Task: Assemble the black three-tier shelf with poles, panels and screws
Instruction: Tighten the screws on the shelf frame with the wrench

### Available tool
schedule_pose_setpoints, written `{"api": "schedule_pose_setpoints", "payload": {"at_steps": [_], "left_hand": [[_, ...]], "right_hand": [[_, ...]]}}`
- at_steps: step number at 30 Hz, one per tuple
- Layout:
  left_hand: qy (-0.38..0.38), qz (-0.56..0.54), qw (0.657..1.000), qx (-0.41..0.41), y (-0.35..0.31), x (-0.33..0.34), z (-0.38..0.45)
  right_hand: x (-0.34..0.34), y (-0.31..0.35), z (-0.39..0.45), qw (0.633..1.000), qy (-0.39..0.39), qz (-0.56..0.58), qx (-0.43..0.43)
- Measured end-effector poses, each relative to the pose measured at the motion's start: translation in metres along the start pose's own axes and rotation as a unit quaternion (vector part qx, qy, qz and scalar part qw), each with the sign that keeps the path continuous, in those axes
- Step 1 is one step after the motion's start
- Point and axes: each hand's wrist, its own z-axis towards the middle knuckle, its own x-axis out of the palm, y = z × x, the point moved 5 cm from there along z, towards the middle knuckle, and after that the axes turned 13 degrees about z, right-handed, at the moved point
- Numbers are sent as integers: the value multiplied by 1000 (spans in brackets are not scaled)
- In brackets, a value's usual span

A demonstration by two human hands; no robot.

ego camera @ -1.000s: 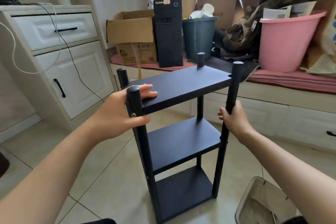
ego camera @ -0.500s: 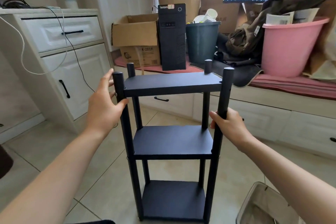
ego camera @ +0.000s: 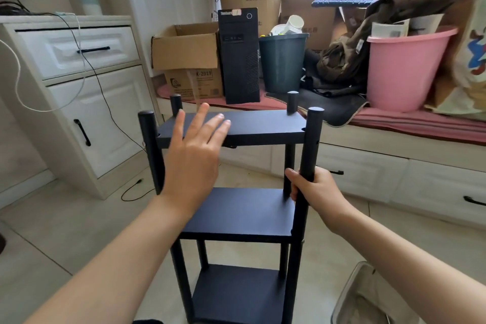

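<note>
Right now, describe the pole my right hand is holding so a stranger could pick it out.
Find the black three-tier shelf standing on the tiled floor. Of its four corner poles, take the front right pole, nearest the pink bucket. It alone has the right hand wrapped round it, just below the top panel.

The black shelf (ego camera: 238, 208) stands upright on the tiled floor (ego camera: 65, 231). Three flat panels sit stacked between four round poles, whose tops rise above the top panel (ego camera: 252, 123).

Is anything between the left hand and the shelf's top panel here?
Nothing visible. The left hand is open, fingers spread over the top panel, with no object between them; actual contact is unclear. The right hand grips the front right pole, clear of that path.
</note>
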Motion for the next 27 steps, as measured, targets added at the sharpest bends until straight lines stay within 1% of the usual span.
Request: {"api": "schedule_pose_setpoints", "payload": {"at_steps": [4, 7, 9, 16, 27], "left_hand": [[-30, -55, 998, 31, -41, -11, 12], [-53, -81, 995, 31, -62, -20, 20], [-56, -96, 993, 29, -73, -24, 23], [-43, -71, 996, 35, -96, -25, 26], [-57, -66, 995, 44, -97, -31, 13]], "right_hand": [[8, -2, -12, 999, 12, 24, 29], [15, -1, -22, 998, 39, 29, 36], [19, -1, -28, 997, 49, 36, 39], [9, 0, -37, 997, 63, 21, 39], [11, 4, -44, 998, 68, 7, 18]]}}
